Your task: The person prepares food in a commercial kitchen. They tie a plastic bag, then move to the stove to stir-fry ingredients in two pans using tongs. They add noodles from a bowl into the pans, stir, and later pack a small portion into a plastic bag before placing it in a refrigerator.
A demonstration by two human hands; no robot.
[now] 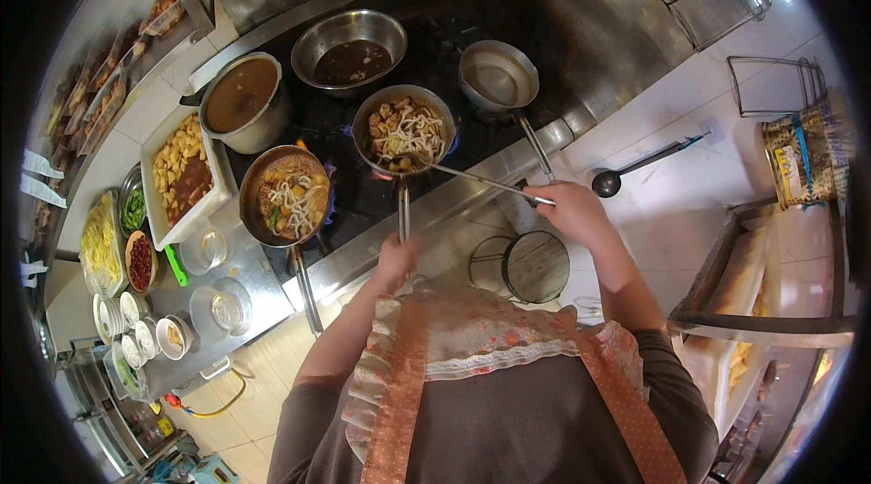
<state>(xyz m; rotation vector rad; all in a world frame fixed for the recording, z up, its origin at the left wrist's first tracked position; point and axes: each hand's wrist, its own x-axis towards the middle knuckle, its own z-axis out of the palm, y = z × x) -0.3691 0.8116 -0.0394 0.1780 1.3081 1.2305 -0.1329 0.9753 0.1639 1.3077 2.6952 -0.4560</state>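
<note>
My left hand [397, 259] grips the metal handle of a pan [405, 133] on a lit burner. In that pan lie thick white noodles [416, 133] and browned chunks [389, 118] that look like meat. My right hand [570, 210] holds a long-handled metal ladle [476, 179], its bowl down among the food at the pan's near edge. To the left, a second pan [286, 197] of noodles in broth sits over blue and orange flame, its handle pointing towards me. A third pan [499, 76], with clear liquid in it, stands at the right of the stove.
Behind the pans are a steel bowl [349, 48] of dark sauce and a deep pot [243, 95] of brown liquid. At left stand a white tray [184, 174] of potato-like chunks, a green-handled tool [176, 266] and small bowls [173, 338]. A lidded bin [536, 267] stands below the stove edge.
</note>
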